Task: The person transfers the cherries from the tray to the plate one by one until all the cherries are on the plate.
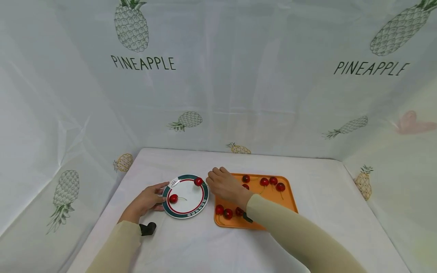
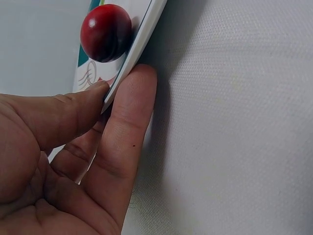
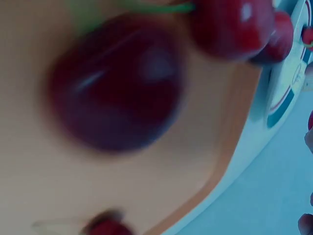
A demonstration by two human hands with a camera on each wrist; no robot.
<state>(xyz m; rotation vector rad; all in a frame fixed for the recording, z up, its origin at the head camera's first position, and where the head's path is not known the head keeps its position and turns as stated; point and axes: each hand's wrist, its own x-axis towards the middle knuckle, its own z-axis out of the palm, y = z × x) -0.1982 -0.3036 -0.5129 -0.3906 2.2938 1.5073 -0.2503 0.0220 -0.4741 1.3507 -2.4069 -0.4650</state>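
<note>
My left hand (image 1: pixel 146 199) pinches the left rim of a white plate (image 1: pixel 184 215) with a green and red border. In the left wrist view its thumb (image 2: pixel 73 112) lies over the rim with fingers beneath. One cherry (image 1: pixel 173 198) lies on the plate near that hand. At the plate's far right rim is another cherry (image 1: pixel 198 181), its stem reaching toward my right hand (image 1: pixel 223 185). The right fingers are curled beside this cherry and seem to hold its stem; the fingertips are hidden in the head view. In the right wrist view, fingertips (image 3: pixel 306 224) show only at the edge.
An orange tray (image 1: pixel 273 199) stands right of the plate, beneath my right forearm. Several cherries lie in it, including one (image 1: pixel 280 187) on the right and one (image 1: pixel 219 209) near the front left. A white cloth (image 1: pixel 191 246) covers the table; pineapple-printed curtains (image 1: pixel 239 94) surround it.
</note>
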